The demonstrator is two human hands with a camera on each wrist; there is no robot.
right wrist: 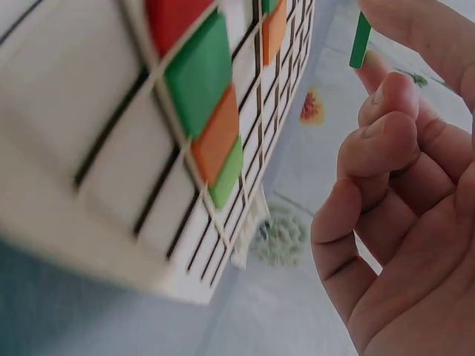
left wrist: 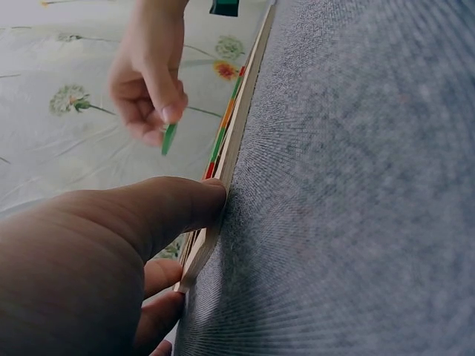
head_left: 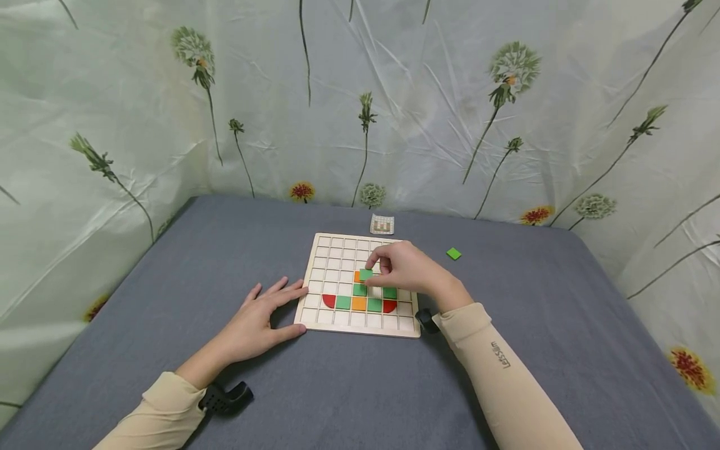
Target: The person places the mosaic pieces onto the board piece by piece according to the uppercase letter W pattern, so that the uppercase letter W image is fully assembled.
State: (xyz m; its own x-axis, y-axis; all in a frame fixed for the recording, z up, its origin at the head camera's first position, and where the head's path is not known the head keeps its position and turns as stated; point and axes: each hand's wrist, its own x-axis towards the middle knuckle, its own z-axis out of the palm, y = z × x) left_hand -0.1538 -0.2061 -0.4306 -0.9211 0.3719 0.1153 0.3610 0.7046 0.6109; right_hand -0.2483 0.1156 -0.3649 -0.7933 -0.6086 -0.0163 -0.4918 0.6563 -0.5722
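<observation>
A pale wooden grid board (head_left: 332,256) lies on the grey cloth. My right hand (head_left: 402,269) is raised over it, pinching a green square tile (head_left: 365,275) between thumb and index finger; the left wrist view shows this tile (left wrist: 168,139) tilted, apart from the board. Two red rounded tiles (head_left: 329,301) end a row of green tiles (head_left: 342,302) around an orange tile (head_left: 359,304). More green and orange tiles sit above that row, partly hidden by the hand. My left hand (head_left: 255,325), fingers spread, touches the board's left edge with its fingertips and thumb.
A loose bright green tile (head_left: 454,254) lies on the cloth right of the board. Behind the board is a small card (head_left: 383,225) with a printed grid pattern. A floral curtain (head_left: 337,94) hangs along the back and sides of the table (head_left: 242,231).
</observation>
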